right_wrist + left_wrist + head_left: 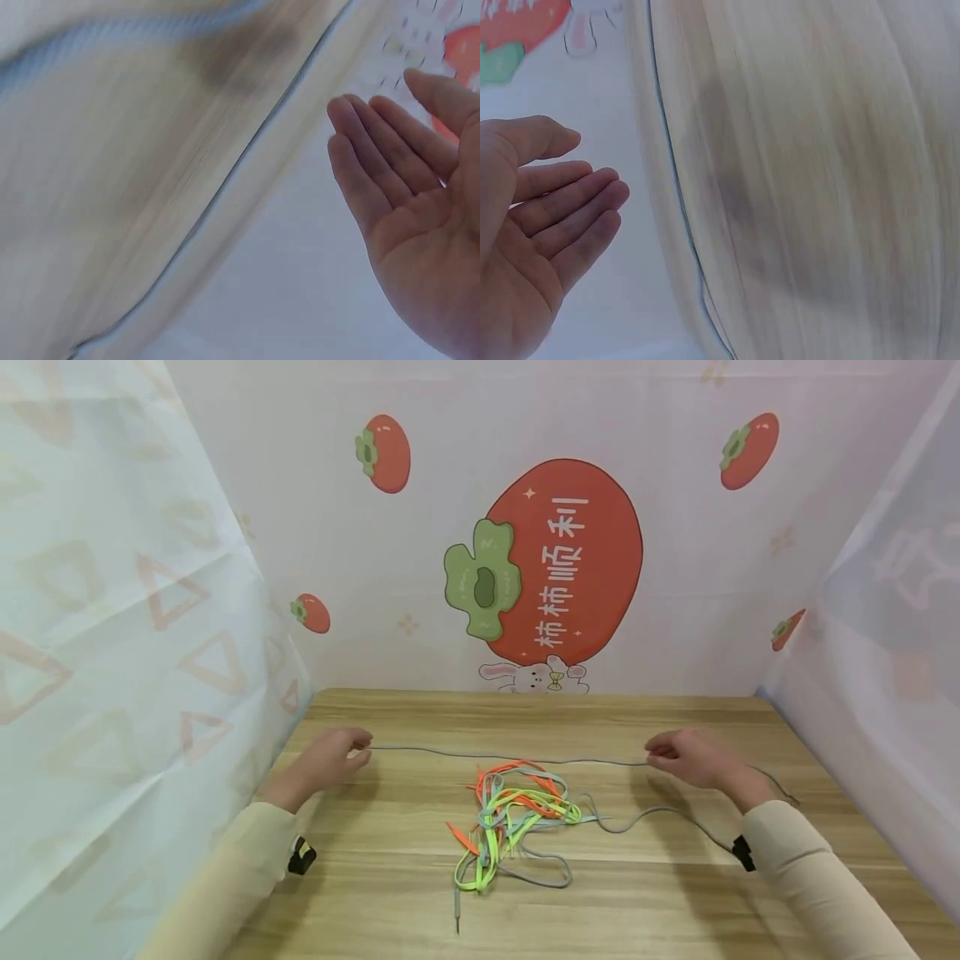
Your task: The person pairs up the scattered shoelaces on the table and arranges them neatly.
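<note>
A thin grey shoelace [465,754] lies stretched across the far part of the wooden table. My left hand [330,768] is over its left end; in the left wrist view that hand [551,195] has relaxed fingers with nothing between them. Over the lace's right part is my right hand [693,758]. The right wrist view shows this hand [409,172] with loosely bent fingers, apart from the lace [247,154]. Between my hands sits a tangle of neon green [491,843], orange [459,837] and pale blue shoelaces [540,772].
Another grey lace [645,812] runs from the tangle towards the black device [742,853] on my right wrist. One grey lace tip [457,918] points to the near edge. Printed sheets enclose the wooden table [360,893] at the back [420,527] and sides.
</note>
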`<action>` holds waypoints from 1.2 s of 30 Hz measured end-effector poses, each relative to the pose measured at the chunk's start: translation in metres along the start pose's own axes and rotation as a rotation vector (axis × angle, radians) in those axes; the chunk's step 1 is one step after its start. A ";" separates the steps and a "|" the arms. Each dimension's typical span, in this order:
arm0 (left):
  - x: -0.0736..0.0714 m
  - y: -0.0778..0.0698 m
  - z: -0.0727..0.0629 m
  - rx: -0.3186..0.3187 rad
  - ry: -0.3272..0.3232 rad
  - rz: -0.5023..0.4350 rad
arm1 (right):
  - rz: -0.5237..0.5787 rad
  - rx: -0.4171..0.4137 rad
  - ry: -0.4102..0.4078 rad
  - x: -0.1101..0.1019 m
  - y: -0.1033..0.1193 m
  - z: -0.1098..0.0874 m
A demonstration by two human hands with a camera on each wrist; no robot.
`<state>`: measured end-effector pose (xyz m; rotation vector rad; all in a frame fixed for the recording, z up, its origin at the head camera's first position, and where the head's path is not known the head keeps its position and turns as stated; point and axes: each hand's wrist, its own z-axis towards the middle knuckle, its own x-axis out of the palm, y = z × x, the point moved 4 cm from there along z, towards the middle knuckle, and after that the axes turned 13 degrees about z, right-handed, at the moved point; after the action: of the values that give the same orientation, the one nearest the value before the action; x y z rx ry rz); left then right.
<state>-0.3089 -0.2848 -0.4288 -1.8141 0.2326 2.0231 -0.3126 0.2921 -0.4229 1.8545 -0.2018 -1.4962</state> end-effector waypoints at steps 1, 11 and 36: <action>0.000 -0.007 0.001 0.028 -0.005 -0.003 | 0.003 -0.017 0.023 0.006 0.007 0.003; 0.003 -0.081 0.003 0.215 0.060 -0.033 | 0.098 -0.171 0.244 0.065 0.054 0.025; 0.024 -0.224 0.007 0.512 0.265 -0.334 | 0.338 -0.362 0.344 0.108 0.137 0.012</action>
<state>-0.2255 -0.0760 -0.4190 -1.6490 0.4448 1.3416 -0.2466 0.1303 -0.4228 1.6519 -0.0686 -0.9007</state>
